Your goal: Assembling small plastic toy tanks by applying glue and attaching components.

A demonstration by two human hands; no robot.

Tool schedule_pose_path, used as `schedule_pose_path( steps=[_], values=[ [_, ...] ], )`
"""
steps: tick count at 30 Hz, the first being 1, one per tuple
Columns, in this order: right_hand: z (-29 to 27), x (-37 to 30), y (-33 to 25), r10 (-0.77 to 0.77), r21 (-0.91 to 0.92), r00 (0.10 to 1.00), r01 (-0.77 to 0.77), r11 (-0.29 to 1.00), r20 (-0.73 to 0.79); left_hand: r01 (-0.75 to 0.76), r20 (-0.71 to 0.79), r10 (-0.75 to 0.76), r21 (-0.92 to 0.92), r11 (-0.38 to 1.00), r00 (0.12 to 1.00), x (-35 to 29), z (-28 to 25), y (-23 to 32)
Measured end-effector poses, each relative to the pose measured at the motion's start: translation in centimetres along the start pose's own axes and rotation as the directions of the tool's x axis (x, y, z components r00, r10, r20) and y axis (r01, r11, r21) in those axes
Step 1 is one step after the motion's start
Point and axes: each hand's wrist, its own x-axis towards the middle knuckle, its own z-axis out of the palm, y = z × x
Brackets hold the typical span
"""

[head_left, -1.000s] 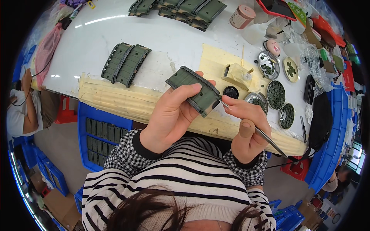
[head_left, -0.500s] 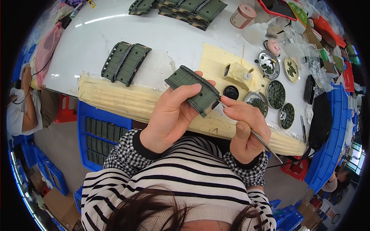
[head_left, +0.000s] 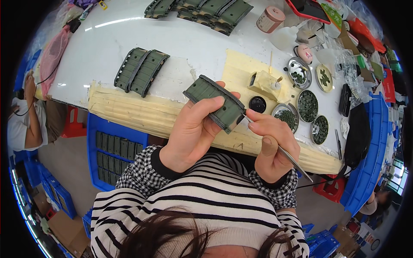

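Note:
My left hand (head_left: pixel 191 129) grips a curved dark-green panel (head_left: pixel 223 106) with ribbed edge strips and a tan patch at its lower right end. Its thumb lies on the panel's outer face, with fingers behind. Closed round slim metal tweezers (head_left: pixel 292 160), my right hand (head_left: pixel 277 144) points their tip at the panel's right edge. Whether the tip touches, or pinches some tiny piece, is too small to tell. A pair of similar green panels (head_left: pixel 141 72) lies on the table to the left. An open round black lid (head_left: pixel 257 104) sits just beyond my right hand.
Round tins of small green pieces (head_left: pixel 308 105) stand on the right, near a tape-wrapped holder (head_left: pixel 267 86). More camouflage panels (head_left: pixel 215 15) lie at the back beside a pink tin (head_left: pixel 270 19). A blue crate (head_left: pixel 92 150) of panels is below the table's left edge. Another person (head_left: pixel 28 120) is far left.
Both hands have shifted only slightly, with the panel and the tweezers still held. The tweezers' tip stays at the panel's right edge.

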Motion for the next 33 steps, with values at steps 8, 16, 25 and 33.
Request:
schedule_pose_path(
  steps=[8,16,25,33],
  values=[
    [-0.1,-0.3,-0.3,-0.057,-0.014,0.998,0.056,0.998,-0.022,-0.014,0.044,0.015,-0.019,1.000,0.999,-0.1,0.2,-0.1],
    [-0.4,-0.3,-0.7,-0.113,-0.023,0.993,0.113,0.993,0.015,0.013,0.085,-0.009,-0.046,0.999,0.996,-0.2,0.2,0.0],
    [-0.7,-0.3,-1.1,-0.119,-0.045,0.992,0.120,0.992,0.032,0.026,0.088,-0.021,-0.051,0.998,0.996,-0.3,0.3,-0.1],
    [-0.5,-0.3,-1.2,-0.119,-0.060,0.993,0.120,0.991,0.013,0.025,0.109,-0.018,-0.062,0.998,0.994,-0.3,0.1,-0.4]
  ],
)
